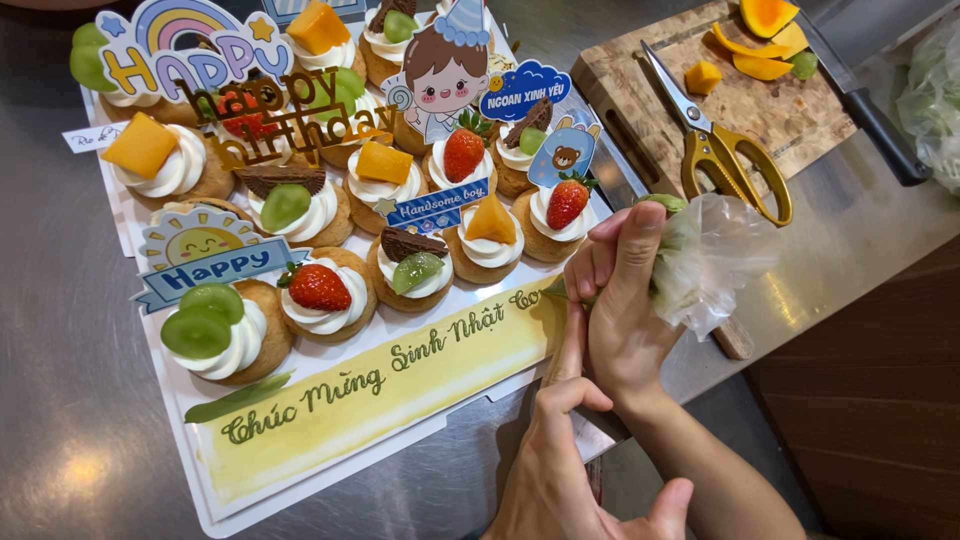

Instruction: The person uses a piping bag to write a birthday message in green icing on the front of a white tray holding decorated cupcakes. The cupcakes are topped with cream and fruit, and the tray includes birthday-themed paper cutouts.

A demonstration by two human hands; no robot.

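Observation:
My right hand is shut on a clear piping bag of green icing. Its tip rests at the right end of a yellow band with green handwritten icing letters. The band lies along the front of a white board. My left hand sits below, holding nothing, its index finger stretched up against the right hand. Behind the band stand several cream puffs topped with strawberries, green grapes, mango cubes and chocolate pieces, with colourful paper birthday toppers stuck among them.
The board lies on a steel counter. At back right a wooden cutting board carries yellow-handled scissors, mango pieces and a black-handled knife. A plastic bag sits far right; dark wood lies lower right.

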